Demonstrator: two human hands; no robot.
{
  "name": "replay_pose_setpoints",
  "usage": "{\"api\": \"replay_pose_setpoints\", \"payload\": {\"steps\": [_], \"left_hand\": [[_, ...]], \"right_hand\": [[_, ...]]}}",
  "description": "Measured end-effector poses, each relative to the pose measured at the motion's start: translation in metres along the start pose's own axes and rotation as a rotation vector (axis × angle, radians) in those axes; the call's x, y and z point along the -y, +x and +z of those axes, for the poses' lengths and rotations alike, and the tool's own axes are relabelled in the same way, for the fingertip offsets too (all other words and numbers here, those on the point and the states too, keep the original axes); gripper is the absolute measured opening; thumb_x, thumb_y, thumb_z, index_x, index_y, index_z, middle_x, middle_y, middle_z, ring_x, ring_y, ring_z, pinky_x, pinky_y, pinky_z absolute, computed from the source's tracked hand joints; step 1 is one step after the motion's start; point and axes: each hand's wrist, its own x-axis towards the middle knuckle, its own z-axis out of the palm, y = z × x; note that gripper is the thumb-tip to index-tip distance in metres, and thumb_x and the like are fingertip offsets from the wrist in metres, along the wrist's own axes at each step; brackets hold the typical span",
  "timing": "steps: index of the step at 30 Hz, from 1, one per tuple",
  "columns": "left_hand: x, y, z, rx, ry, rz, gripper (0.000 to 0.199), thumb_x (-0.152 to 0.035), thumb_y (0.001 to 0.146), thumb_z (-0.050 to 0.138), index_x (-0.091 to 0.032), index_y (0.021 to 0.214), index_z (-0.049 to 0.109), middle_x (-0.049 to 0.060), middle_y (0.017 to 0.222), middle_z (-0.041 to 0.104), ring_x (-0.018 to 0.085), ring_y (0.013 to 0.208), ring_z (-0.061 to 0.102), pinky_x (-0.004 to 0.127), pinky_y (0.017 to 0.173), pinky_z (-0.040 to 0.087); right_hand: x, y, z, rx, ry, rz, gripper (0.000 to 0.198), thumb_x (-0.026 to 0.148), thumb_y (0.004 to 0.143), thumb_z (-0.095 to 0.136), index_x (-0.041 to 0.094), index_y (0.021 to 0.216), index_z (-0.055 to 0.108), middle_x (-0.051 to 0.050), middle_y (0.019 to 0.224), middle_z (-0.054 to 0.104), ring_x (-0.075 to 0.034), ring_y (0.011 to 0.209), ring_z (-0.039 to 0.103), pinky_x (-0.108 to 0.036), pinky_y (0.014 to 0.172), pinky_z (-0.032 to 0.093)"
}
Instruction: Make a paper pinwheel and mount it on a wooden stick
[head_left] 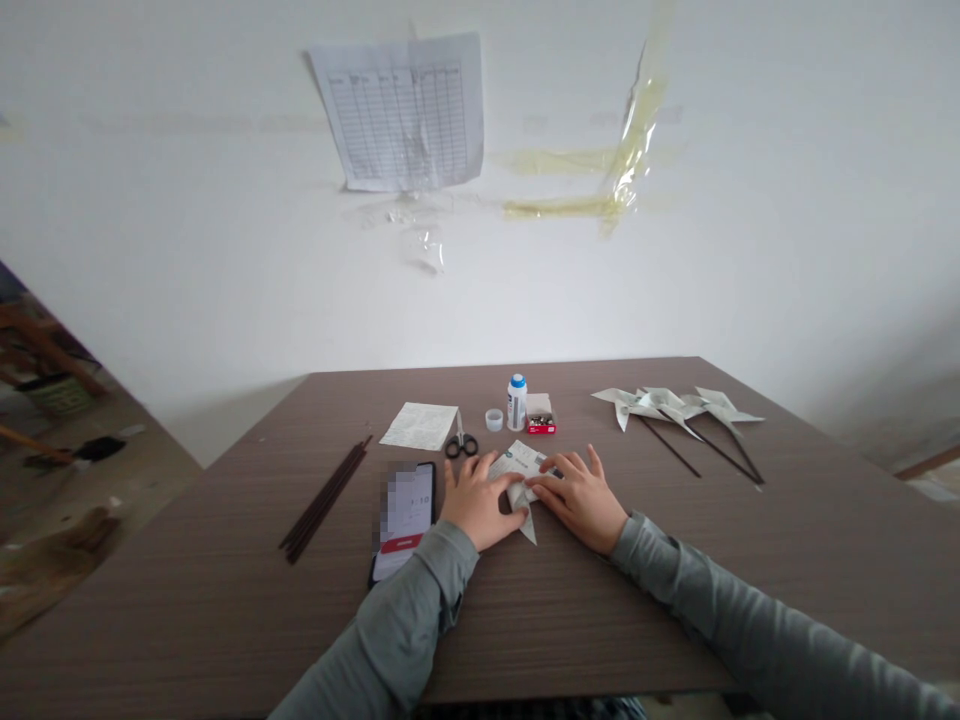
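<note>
Folded paper (519,459): lower centre of frame, on the table (585,630), under both hands; a pointed flap sticks out toward the bottom edge.
Left hand (476,508): thumb and fingers clamped on the paper's left side.
Right hand (583,502): fingertips closed on the paper's right side, close to the left fingertips; exact grip hidden by the fingers.
Flap risk: curled part could spring open if either hand lets go early.
Crease risk: thin paper could crumple or tear if fingertips press or pull unevenly.
Phone (405,518): left of the left hand, lower edge partly behind the sleeve; forearm could nudge it.
Scissors (461,444): just above the left fingers, handles toward the hand; an outward reach could knock them.
Red box (541,427): above the paper, lid up, small metal bits inside; a bump could spill them.
Bottle (517,403): upright, just left of the red box, blue cap; could tip if brushed.
Small cup (493,420): left of the bottle.
Flat sheet (420,427): above the phone.
Sticks (326,500): bundle, left of the phone.
Pinwheels (673,405): right side, heads overlapping, clear of the hands.
Wall notice (405,115): upper centre-left, not in the way.
</note>
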Motion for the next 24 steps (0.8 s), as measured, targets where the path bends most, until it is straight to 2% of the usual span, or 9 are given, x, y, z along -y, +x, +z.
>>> {"api": "replay_pose_setpoints", "payload": {"steps": [6,17,24], "left_hand": [[0.0,0.0,-0.001,0.019,0.01,-0.004,0.058,-0.038,0.106,0.101,-0.039,0.164,0.094,0.013,0.205,0.061,0.054,0.193,0.05,0.093,0.16,0.023],[0.007,0.001,0.01,-0.044,-0.028,0.012,0.059,-0.04,0.1,0.106,-0.037,0.157,0.095,0.016,0.201,0.064,0.057,0.187,0.054,0.101,0.155,0.026],[0.008,0.001,0.012,-0.039,-0.053,0.007,0.069,-0.037,0.102,0.102,-0.039,0.169,0.089,0.015,0.198,0.068,0.055,0.188,0.055,0.1,0.157,0.027]], "right_hand": [[-0.003,0.001,0.004,0.001,-0.022,-0.006,0.034,0.039,0.127,0.07,0.047,0.131,0.103,-0.011,0.136,0.093,-0.043,0.136,0.087,-0.092,0.141,0.058],[-0.011,0.001,0.005,0.058,0.132,0.084,0.036,0.044,0.125,0.068,0.052,0.137,0.101,-0.008,0.139,0.095,-0.045,0.138,0.089,-0.097,0.145,0.049],[-0.011,0.001,-0.005,0.023,0.154,0.051,0.046,0.039,0.13,0.057,0.049,0.147,0.099,-0.007,0.139,0.099,-0.041,0.136,0.092,-0.09,0.146,0.052]]}}
